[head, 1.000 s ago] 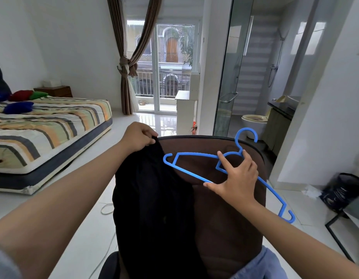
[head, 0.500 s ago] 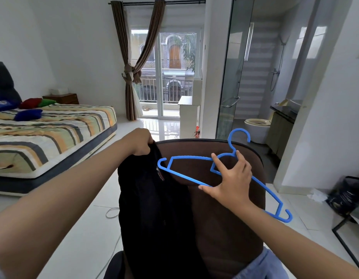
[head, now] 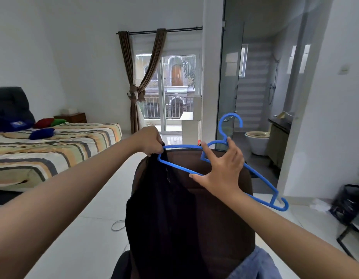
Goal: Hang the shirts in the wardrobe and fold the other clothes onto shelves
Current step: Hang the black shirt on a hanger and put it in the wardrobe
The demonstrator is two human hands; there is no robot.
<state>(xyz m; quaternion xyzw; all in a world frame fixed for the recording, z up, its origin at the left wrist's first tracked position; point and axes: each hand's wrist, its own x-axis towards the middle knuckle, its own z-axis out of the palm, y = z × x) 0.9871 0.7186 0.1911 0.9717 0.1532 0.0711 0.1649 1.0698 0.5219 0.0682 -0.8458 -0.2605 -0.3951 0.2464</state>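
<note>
Black shirt meets blue hanger above the brown chair back.

The left hand (head: 151,142) bunches the limp, dark fabric of the black shirt (head: 164,208) at its top, beside the left tip of the thin plastic hanger (head: 180,168). The right hand (head: 220,170), fingers spread and curled, grips the hanger's angular frame below its rounded hook; the shirt drapes over the padded chair back (head: 224,218).

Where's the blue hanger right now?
In the head view, centre-right: the hanger is gripped by the right hand, its left tip at the black garment the left hand holds.
</note>
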